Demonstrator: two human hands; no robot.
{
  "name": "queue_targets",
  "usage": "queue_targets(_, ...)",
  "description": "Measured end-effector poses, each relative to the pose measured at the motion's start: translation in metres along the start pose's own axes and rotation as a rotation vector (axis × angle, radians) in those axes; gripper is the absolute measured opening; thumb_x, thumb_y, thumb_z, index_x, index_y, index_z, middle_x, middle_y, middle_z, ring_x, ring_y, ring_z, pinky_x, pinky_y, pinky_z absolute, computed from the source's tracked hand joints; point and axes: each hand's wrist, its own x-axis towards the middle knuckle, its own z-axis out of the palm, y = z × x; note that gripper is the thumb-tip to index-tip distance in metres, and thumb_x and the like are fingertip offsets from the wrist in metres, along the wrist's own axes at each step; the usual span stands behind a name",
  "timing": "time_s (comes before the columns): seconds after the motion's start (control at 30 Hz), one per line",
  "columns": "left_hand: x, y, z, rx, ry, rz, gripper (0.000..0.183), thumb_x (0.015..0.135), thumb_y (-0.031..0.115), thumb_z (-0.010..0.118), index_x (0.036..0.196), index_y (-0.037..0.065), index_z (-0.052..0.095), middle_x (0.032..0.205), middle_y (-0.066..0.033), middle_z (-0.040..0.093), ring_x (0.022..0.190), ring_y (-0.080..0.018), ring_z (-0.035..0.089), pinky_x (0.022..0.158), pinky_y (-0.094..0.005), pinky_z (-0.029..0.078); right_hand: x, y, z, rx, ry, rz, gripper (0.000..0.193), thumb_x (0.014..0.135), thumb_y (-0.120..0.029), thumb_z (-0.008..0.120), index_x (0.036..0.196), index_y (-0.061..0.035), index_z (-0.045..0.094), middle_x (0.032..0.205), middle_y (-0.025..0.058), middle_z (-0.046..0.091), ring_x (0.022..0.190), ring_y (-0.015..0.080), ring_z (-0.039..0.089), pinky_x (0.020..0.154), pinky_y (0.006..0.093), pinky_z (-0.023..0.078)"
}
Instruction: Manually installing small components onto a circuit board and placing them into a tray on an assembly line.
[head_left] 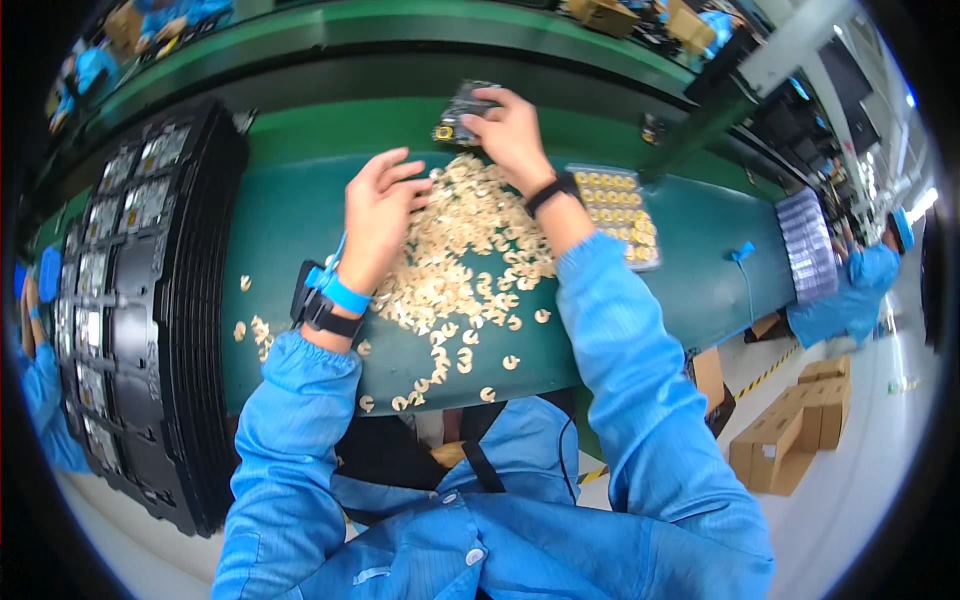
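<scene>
Your R hand (pixel 512 132) grips 1 dark unit (pixel 462 108), upper ctr; L hand (pixel 378 212) released. Prob. light, stiff, fragile: hold edges.

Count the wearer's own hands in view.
2: the left hand, open at the left side of the pale pieces; the right hand, holding a dark part.

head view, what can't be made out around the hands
Head view:
- Black part: area under the right hand, hidden by its fingers.
- Green work surface beneath the cream pieces: covered by the pile.
- Left hand: palm, hidden by its back.
</scene>
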Motion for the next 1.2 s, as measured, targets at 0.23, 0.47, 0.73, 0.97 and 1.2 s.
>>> queue_targets(0.23,0.003,-0.003,-0.013,0.078,0.049,-0.026,0.028,0.098,-0.001,0.051,0.122,-0.009,0.062,0.114,-0.0191,0.072,0.093,-0.0209,0.075,0.075,-0.0294,0.06,0.014,0.013,-0.035,-0.563,0.248,-0.232,0.023,0.089,-0.005,0.063,0.107,-0.0051,0.077,0.103,0.025,0.074,0.1,0.0433,0.071,0.093,0.0459,0.056)
queue_targets(0.47,0.002,0.009,-0.003,0.12,-0.025,-0.027,0.024,0.099,0.001,0.053,0.119,-0.008,0.063,0.111,-0.0175,0.072,0.089,-0.0208,0.074,0.072,-0.0293,0.06,-0.096,-0.045,-0.189,-0.927,0.159,-0.122,0.017,0.088,-0.011,0.069,0.099,-0.0011,0.078,0.096,0.021,0.076,0.09,0.0332,0.076,0.081,0.04,0.06)
queue_targets(0.73,0.0,0.0,0.001,0.123,-0.038,-0.023,0.02,0.1,0.002,0.054,0.114,-0.007,0.065,0.103,-0.015,0.074,0.082,-0.0183,0.074,0.066,-0.0264,0.058,-0.131,-0.03,-0.2,-1.099,-0.029,-0.269,0.018,0.088,-0.013,0.073,0.1,-0.0005,0.077,0.103,0.0191,0.071,0.101,0.0402,0.064,0.092,0.0462,0.052)
queue_targets(0.97,-0.002,0.003,-0.002,0.139,-0.04,0.0,0.021,0.099,0.001,0.052,0.114,-0.007,0.065,0.103,-0.015,0.074,0.081,-0.0192,0.075,0.065,-0.026,0.057,-0.173,-0.059,-0.235,-0.954,-0.019,-0.137,0.021,0.09,-0.016,0.072,0.105,-0.0011,0.076,0.097,0.0153,0.072,0.082,0.0346,0.067,0.078,0.0432,0.055)
queue_targets(1.2,-0.003,0.003,0.0,0.137,-0.049,-0.007,0.022,0.098,0.0,0.052,0.114,-0.007,0.065,0.103,-0.0147,0.074,0.079,-0.0175,0.073,0.067,-0.0265,0.056,-0.218,-0.055,-0.237,-0.884,-0.11,-0.131,0.021,0.086,-0.005,0.075,0.106,-0.0002,0.075,0.11,0.0154,0.07,0.1,0.0345,0.068,0.086,0.0395,0.055)
